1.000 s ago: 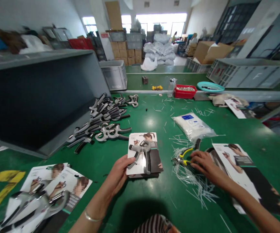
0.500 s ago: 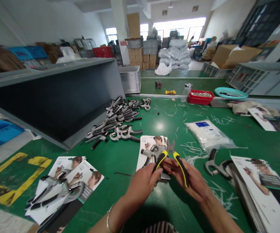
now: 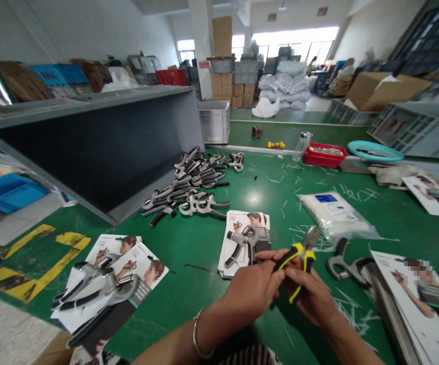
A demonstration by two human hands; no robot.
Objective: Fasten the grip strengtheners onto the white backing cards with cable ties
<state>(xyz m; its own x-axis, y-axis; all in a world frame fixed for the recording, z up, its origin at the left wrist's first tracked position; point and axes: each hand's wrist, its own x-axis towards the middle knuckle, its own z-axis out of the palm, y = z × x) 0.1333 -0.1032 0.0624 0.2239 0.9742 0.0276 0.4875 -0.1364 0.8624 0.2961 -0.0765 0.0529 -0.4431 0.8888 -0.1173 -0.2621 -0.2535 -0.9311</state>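
Diagonal cutting pliers (image 3: 306, 248) with yellow-and-black handles are in my two hands, jaws pointing up and to the right. My left hand (image 3: 253, 286), with a bangle at its wrist, is closed on one handle. Around the other handle my right hand (image 3: 312, 296) is closed, its thumb against it. Just left of the hands, a grey-and-black hand grip (image 3: 244, 243) with a spring lies on a stack of printed cards (image 3: 225, 263); my fingers hide the stack's lower right corner.
Several hand grips (image 3: 200, 177) are heaped by a tipped grey crate (image 3: 158, 96). More grips on cards (image 3: 105, 284) lie at left. At right are a bag of white ties (image 3: 337, 215), loose ties, another hand grip (image 3: 343, 263), a card stack (image 3: 413, 299) and a red tray (image 3: 324, 158).
Both hands and the pliers have moved right, off the card stack. The pliers have turned rightward and their handles are closer together. The hand grip and cards now show more fully.
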